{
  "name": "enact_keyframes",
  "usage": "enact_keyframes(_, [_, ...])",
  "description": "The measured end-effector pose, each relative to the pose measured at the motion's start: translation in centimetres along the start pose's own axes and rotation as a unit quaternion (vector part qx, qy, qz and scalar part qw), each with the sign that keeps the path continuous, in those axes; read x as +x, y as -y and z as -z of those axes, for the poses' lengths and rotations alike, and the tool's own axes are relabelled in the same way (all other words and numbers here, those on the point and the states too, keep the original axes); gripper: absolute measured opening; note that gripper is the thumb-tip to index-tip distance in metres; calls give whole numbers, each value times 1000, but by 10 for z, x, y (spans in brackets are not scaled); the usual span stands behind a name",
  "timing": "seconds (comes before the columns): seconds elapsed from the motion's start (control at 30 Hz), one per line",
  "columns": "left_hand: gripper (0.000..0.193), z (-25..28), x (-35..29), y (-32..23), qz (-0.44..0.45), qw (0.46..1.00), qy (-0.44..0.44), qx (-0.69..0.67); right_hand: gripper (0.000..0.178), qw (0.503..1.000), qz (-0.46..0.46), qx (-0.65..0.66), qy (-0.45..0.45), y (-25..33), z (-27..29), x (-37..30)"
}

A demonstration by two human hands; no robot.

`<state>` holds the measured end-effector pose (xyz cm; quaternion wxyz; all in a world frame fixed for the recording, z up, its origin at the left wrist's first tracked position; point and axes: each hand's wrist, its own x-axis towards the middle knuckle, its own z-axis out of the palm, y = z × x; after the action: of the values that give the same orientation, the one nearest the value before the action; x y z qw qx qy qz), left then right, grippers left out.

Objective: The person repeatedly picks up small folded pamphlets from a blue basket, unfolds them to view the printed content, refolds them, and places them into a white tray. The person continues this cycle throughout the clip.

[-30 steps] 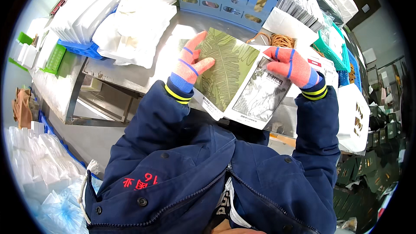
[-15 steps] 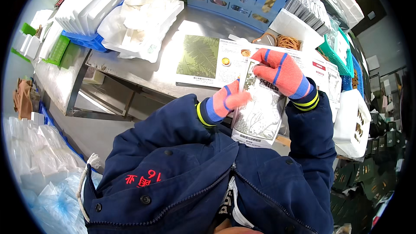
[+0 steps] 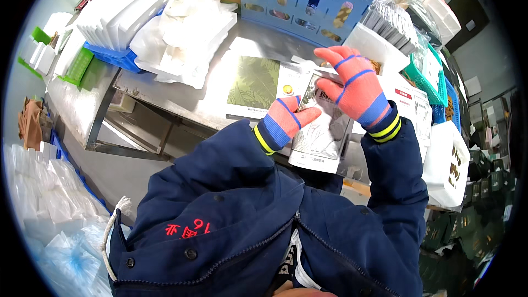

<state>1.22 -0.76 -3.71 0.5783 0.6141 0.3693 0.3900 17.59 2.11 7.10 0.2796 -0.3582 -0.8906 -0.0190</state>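
A white flat packet [image 3: 318, 142] with a grey line drawing lies at the table's near edge, partly over a printed sheet. Beside its left edge is my left hand [image 3: 287, 118], in an orange knit glove with blue bands. The thumb reaches toward the packet, apart from the fingers; whether it touches is hard to tell. Over the packet's upper right part hovers my right hand [image 3: 356, 87], gloved alike, its fingers spread and nothing seen between them. Under and left of the packet lies a printed sheet with a green leaf picture [image 3: 253, 81].
A blue slotted crate [image 3: 302, 27] stands at the far side of the metal table [image 3: 159, 91]. White bags [image 3: 181, 38] are heaped at left. On the right are a teal basket [image 3: 426, 80], a white perforated basket [image 3: 448, 162] and a stack of folded sheets [image 3: 390, 25].
The packet has gone from upright in my hands to lying flatter on the table, farther from my body. My right hand's fingers have spread off its top edge.
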Motion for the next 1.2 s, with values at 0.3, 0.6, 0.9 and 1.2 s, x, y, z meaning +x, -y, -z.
enact_keyframes(0.3, [21, -1, -11, 7, -18, 998, -41, -38, 13, 982, -135, 115, 65, 18, -37, -14])
enact_keyframes(0.6, [22, -4, -17, 9, -23, 995, -85, 54, 15, 975, -146, 149, 81, 25, -39, -20])
enact_keyframes(0.9, [26, 47, 3, -27, -83, 950, -252, -165, 60, 721, -357, 591, 62, 10, -30, -41])
enact_keyframes(1.2, [29, 57, 12, -33, -128, 935, -273, -184, 28, 848, -276, 411, -186, 53, -83, -26])
